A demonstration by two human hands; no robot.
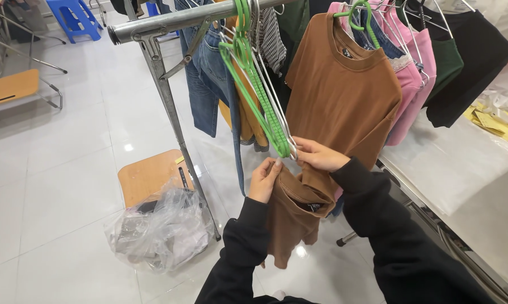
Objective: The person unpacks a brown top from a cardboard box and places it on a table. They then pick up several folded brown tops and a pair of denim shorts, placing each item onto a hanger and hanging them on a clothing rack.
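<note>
A brown cotton T-shirt hangs in a crumpled bunch from both hands, its long axis running nearly straight down, its neck opening with a dark label turned up toward the camera and its loose hem pointing at the floor. It sits just below and in front of a bundle of bright green plastic hangers (with thin white wire ones mixed in) that slant down from the grey metal clothes rail toward the hands.

The left hand rises from a black sleeve, wrist bent back, palm facing right, its fingers closed on the upper left edge of the shirt's collar. The right hand comes in from the right, forearm angled up and leftward, knuckles up; its fingertips are pinched around the lower tip of the hangers, just above the shirt's collar, while the heel of the hand lies against the fabric.

A second brown T-shirt hangs flat on the rail behind the hands, beside blue denim jeans and a pink top. On the white tiled floor, a crumpled clear plastic bag lies against the rail's leg, partly on a low wooden board. A table under a white plastic sheet stands to the right.
</note>
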